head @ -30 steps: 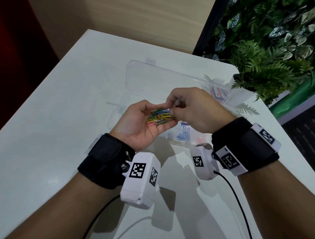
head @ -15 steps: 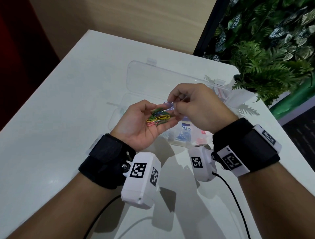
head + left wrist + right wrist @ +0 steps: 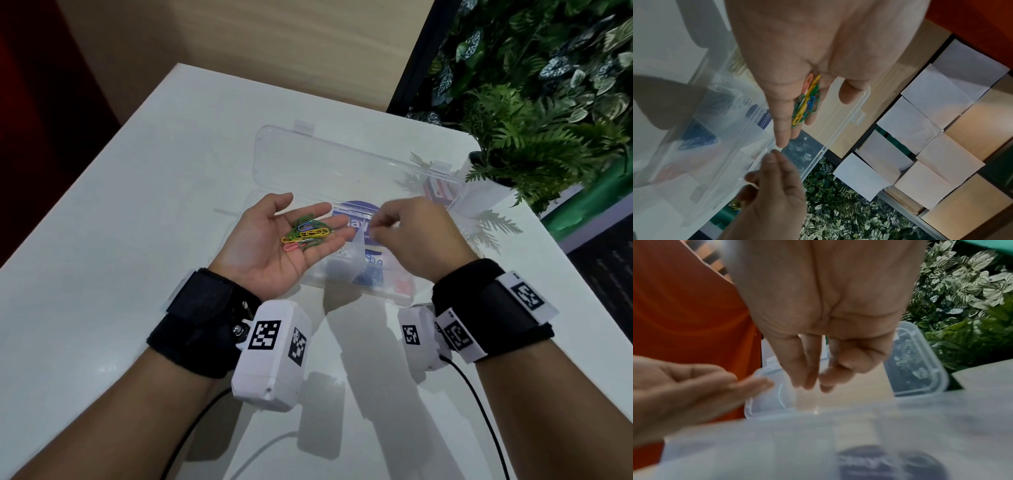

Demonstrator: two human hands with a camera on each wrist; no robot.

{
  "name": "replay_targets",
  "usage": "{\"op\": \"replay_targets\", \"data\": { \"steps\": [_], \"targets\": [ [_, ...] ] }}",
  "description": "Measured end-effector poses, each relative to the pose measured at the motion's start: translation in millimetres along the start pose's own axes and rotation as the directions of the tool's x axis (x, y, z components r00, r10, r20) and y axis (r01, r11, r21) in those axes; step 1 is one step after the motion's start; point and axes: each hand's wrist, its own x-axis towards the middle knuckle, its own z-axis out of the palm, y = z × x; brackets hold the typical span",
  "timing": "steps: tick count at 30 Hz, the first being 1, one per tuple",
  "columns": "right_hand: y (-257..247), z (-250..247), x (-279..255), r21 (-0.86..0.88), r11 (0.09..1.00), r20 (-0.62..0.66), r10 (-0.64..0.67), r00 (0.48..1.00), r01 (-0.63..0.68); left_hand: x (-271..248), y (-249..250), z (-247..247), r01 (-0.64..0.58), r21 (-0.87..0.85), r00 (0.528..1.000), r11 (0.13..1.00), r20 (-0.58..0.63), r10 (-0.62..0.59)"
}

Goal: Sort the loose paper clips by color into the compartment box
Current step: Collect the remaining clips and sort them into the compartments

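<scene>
Cupping light, slippery, tangle-prone coloured wire paper clips point(image 3: 307, 234) in my flat left hand point(image 3: 274, 246), I'm hovering my right hand point(image 3: 411, 233) over the clear plastic compartment box point(image 3: 346, 274) — fingertips pinched, whether on one clip I cannot tell.

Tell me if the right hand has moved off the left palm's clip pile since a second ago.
Yes. The right hand has moved right, off the clips in the left hand, over the box.

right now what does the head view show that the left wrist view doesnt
Only the head view shows both wrist cameras, the white table and the whole open compartment box. Only the left wrist view shows white panels overhead. Both show the left hand flat, palm up, carrying a pile of colored paper clips, and the right hand over the box with fingertips pinched; whether it holds a clip cannot be told.
</scene>
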Motion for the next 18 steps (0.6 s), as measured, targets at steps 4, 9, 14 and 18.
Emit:
{"op": "replay_targets", "data": {
  "steps": [4,9,14,18],
  "targets": [
    [-33,-5,0,0.146,0.963,-0.026,-0.224,0.974,0.225,-1,-1,2,0.013,0.013,1.0,1.0,0.025,-0.014],
    [-53,1,6,-0.003,0.943,0.13,-0.33,0.935,0.333,-1,-3,1,0.052,0.057,0.997,0.997,0.06,-0.055],
    [-52,3,5,-0.024,0.95,0.153,-0.303,0.941,0.31,-1,-5,1,0.068,0.076,0.995,0.995,0.061,-0.073],
    [-51,3,4,-0.013,0.957,0.162,-0.284,0.945,0.29,-2,-5,2,0.077,0.066,0.994,0.995,0.069,-0.082]
  ]
}}
